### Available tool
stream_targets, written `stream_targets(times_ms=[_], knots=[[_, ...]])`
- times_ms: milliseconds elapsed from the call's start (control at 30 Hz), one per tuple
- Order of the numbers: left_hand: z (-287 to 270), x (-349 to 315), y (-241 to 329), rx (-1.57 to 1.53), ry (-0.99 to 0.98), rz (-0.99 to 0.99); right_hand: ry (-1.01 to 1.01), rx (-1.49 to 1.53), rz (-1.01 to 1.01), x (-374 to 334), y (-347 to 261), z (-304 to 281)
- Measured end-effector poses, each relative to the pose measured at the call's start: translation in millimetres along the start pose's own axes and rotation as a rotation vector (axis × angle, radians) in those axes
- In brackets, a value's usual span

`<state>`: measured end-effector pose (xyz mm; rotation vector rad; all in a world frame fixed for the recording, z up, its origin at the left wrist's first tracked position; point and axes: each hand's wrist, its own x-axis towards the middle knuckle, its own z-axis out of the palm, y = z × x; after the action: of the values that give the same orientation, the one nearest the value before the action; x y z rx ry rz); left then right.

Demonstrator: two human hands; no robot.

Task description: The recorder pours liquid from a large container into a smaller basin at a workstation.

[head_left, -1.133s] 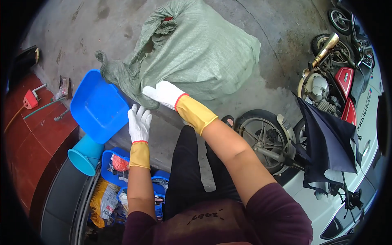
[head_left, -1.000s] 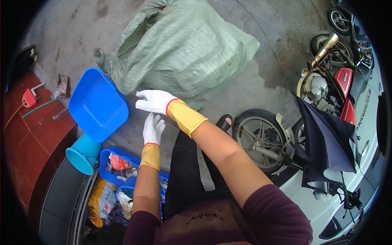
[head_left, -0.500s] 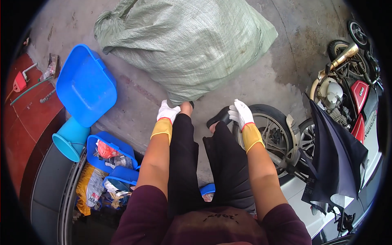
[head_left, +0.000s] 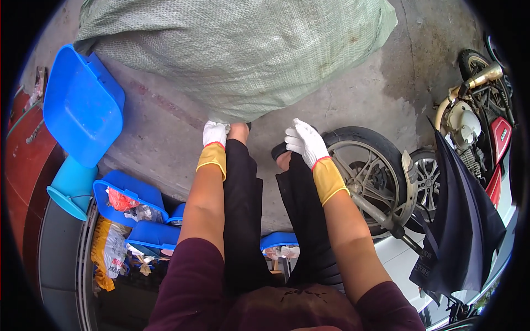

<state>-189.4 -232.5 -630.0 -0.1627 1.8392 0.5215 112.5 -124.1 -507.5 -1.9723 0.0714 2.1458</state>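
Note:
A large, bulging pale green woven sack (head_left: 243,55) lies on the concrete in front of me. My left hand (head_left: 215,133), in a white glove with a yellow cuff, is at the sack's near edge beside my left foot. Its fingers are curled closed, and what they hold, if anything, is hidden. In a matching glove, my right hand (head_left: 305,140) hovers above my right shoe, apart from the sack. Its fingers are loosely bent and partly spread, with nothing visible in them.
Left of me stand a blue basin (head_left: 83,105), a turquoise bucket (head_left: 69,185) and blue bins (head_left: 132,190) holding scraps. A wheel (head_left: 367,138), a dark folded umbrella (head_left: 464,220) and a motorcycle (head_left: 464,127) crowd the right. Another blue container (head_left: 279,239) shows between my legs.
The sack fills more of the view and its near edge sits higher in the picture. Both hands appear slightly further left and up. The basin and bins have shifted left in the picture.

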Motion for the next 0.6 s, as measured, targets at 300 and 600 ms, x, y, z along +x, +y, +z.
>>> stream_targets(times_ms=[300, 600], knots=[[-8.5, -99.8, 89.0, 0.272, -0.303, -0.072, -0.046, 0.027, 0.162, -12.1, 15.5, 41.0], [15.1, -192.4, 103.1, 0.176, -0.478, -0.079, -0.468, 0.445, 0.462, -10.6, 32.7, 124.9]])
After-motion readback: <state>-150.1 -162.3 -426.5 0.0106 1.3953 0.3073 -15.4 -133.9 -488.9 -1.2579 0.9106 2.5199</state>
